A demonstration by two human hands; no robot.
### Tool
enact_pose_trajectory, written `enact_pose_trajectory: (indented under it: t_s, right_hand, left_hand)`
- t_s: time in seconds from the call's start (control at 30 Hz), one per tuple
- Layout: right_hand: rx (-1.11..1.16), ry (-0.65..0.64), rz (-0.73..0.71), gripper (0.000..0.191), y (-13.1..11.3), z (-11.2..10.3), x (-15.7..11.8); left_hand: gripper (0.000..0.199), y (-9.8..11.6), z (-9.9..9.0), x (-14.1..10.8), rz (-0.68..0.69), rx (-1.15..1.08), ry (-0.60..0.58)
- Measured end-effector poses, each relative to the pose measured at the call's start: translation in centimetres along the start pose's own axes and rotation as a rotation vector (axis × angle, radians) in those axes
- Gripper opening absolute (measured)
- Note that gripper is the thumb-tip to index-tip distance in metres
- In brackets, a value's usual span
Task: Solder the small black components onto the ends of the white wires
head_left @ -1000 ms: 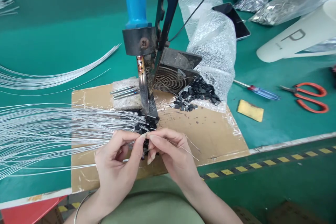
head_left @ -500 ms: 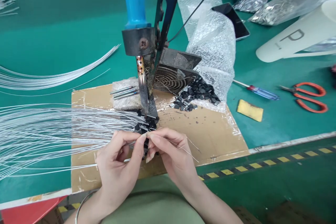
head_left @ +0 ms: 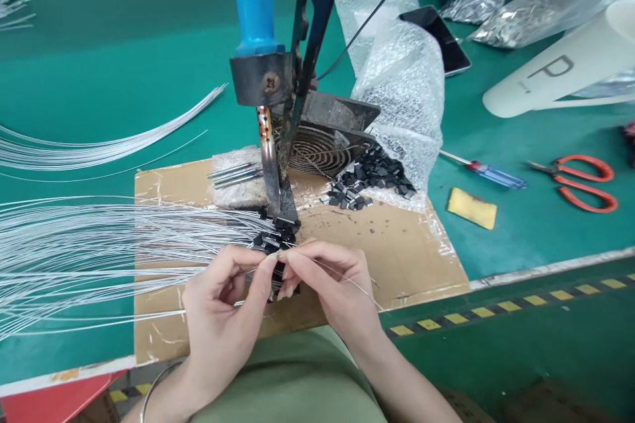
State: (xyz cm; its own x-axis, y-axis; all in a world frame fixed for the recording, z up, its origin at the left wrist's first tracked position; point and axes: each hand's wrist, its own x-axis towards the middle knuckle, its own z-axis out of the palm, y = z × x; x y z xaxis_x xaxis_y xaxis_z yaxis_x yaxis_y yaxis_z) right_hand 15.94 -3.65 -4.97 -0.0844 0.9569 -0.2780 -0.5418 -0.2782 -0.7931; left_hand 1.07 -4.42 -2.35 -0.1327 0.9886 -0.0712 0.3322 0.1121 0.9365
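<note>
My left hand is closed in a pinch, thumb against forefinger, on a thin wire whose gripped end is mostly hidden. Fingertip to fingertip with it, my right hand pinches the thin wire, which trails past the palm toward the lower right. Just beyond the fingers lies a bundle of white wires with small black connectors on their ends. Above these, a soldering iron with a blue handle is clamped in a black metal stand, its tip pointing down.
A cardboard sheet covers the green bench. Loose black connectors lie by a fan and bubble wrap. Rightward are a screwdriver, a yellow sponge, red-handled cutters and a phone. More wires lie left.
My right hand has shifted slightly to the right, and the wire trailing from it reaches a little farther right. My left hand stays almost in place.
</note>
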Motion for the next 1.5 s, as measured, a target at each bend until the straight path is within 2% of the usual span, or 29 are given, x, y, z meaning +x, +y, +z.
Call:
enact_pose_trajectory:
  t_s: [0.2, 0.37, 0.63, 0.9, 1.17, 1.3, 1.4, 1.47, 1.5]
  right_hand:
    - [-0.142, -0.008, -0.031, 0.008, -1.5, -0.4, 0.3]
    - [-0.161, -0.037, -0.029, 0.007, -1.7, -0.7, 0.4]
    - [-0.123, -0.039, 0.002, 0.008, -1.7, -0.7, 0.3]
    - [0.035, -0.052, 0.077, 0.006, -0.5, -0.9, 0.1]
    - [0.073, 0.031, 0.128, 0.012, 0.2, 0.0, -0.4]
    - [0.039, 0.053, 0.073, 0.012, 0.5, 0.1, -0.5]
    - [-0.067, 0.031, -0.030, 0.026, -0.4, -1.3, -0.2]
    - [-0.225, 0.121, -0.170, 0.036, -1.6, -3.1, 0.2]
    - [-0.342, 0.244, -0.267, 0.029, -2.3, -4.1, 0.5]
  left_hand:
    - [0.014, 0.0, -0.3, -0.4, -0.019, 0.013, -0.042]
    - [0.014, 0.1, -0.4, -0.4, -0.022, 0.009, -0.056]
    - [0.014, 0.0, -0.5, -0.4, -0.026, 0.025, -0.060]
    - [0.016, 0.1, -0.4, -0.4, -0.021, 0.015, -0.045]
    - [0.014, 0.4, -0.1, -0.3, -0.035, 0.001, -0.016]
    - [0.012, 0.5, 0.0, -0.2, -0.051, -0.003, -0.007]
    - [0.012, 0.8, 0.2, 0.0, -0.100, 0.021, 0.033]
    - [0.008, 1.1, 0.3, 0.1, -0.147, 0.019, 0.054]
    - [0.006, 1.3, 0.3, 0.1, -0.167, 0.011, 0.052]
